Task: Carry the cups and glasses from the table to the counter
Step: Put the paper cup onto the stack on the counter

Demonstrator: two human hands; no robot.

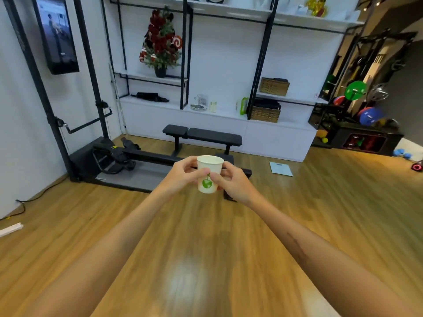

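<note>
1 paper cup (209, 173), white with a green round emblem, upright, rim up, held in mid-air well above the wooden floor (206, 248). Contents: cannot tell from this angle. Grip: 2 hands; left hand (183, 173) curled round the cup's left side, right hand (231, 181) curled round its right side, thumbs meeting on the front wall just above the emblem. Surroundings: black exercise bench (202, 136) beyond the cup; white shelving (217, 65) behind it carrying a decorated small tree (161, 42) and wicker baskets (273, 86); weight plates (356, 90) at right. No tabletop in view, so the carry is judged mid-route. Risks, as judgement: thin paper wall may buckle if the thumbs squeeze harder, tipping or spilling anything inside; floor-level gym gear ahead could trip a walker watching the cup.
</note>
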